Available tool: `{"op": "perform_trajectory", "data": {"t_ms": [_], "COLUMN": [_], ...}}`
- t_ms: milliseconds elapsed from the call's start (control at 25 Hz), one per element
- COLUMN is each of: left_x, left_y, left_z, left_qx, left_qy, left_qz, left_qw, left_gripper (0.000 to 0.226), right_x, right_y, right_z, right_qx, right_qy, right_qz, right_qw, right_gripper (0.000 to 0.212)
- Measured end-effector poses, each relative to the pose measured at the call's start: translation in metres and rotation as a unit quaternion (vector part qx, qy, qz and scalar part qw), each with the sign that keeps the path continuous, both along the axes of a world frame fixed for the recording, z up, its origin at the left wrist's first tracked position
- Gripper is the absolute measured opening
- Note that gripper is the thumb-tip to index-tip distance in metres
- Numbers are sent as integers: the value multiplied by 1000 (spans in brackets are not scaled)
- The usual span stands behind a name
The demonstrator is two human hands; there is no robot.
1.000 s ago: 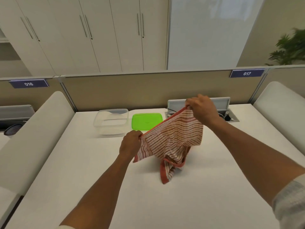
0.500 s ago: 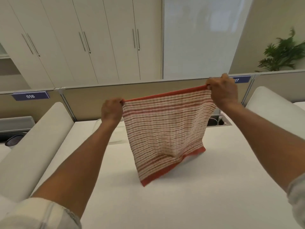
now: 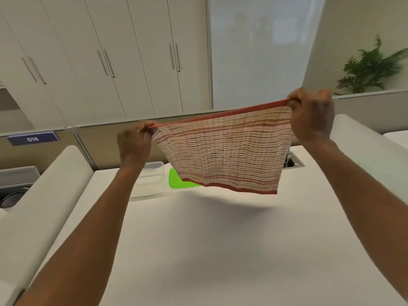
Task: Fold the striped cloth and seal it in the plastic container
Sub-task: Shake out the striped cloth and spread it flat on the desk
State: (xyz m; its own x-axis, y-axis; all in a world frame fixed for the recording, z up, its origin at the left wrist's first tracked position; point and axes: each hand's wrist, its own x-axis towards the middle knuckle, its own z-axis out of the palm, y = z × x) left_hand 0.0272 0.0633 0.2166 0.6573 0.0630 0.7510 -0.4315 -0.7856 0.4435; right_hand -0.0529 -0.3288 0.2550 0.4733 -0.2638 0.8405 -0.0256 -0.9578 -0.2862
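While we hold the striped cloth (image 3: pixel 223 151) stretched out in the air above the counter (image 3: pixel 220 250), its red-edged top hem runs taut between our two hands and slopes up toward the right. Our left hand (image 3: pixel 134 143) has its grip closed on the top left corner, and our right hand (image 3: pixel 312 117) has its grip closed on the top right corner, held higher. The cloth hangs flat and unfolded, its lower red border clear of the counter, with a soft shadow on the white surface beneath it. Behind the cloth's lower left corner lies the green lid (image 3: pixel 178 182), partly hidden by the fabric. Just to the left of the lid sits the clear plastic container (image 3: pixel 150 182), open and partly behind our left forearm. A recessed cable box (image 3: pixel 293 161) shows at the cloth's right edge. Farther back stand a partition bearing a 016 sign (image 3: pixel 32 139), white cabinets (image 3: pixel 99 58) and a potted plant (image 3: pixel 371 69).
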Motion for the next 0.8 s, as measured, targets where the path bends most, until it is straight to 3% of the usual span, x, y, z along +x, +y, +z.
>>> {"op": "perform_trajectory", "data": {"t_ms": [120,240,480,600,800], "left_x": [-47,-100,-146,-145,-121], "left_y": [18,35,48,53,50], "left_z": [-44,-98,-200,-222,-229], "left_qx": [-26,-61,-89,-101,-122], "left_qy": [34,123,319,360,388], "left_qz": [-50,-114,-104,-97,-93], "left_qw": [998,984,938,922,909], "left_gripper": [19,20,34,23,12], "right_x": [-48,-109,-170,-172,-149], "right_y": [-2,6,15,16,9], "right_z": [-46,-111,-252,-267,-268], "right_qx": [76,160,298,341,334], "right_qy": [14,70,286,322,336], "right_qz": [11,43,40,42,12], "right_qw": [997,984,910,882,881], "right_gripper": [16,13,24,21,17]}}
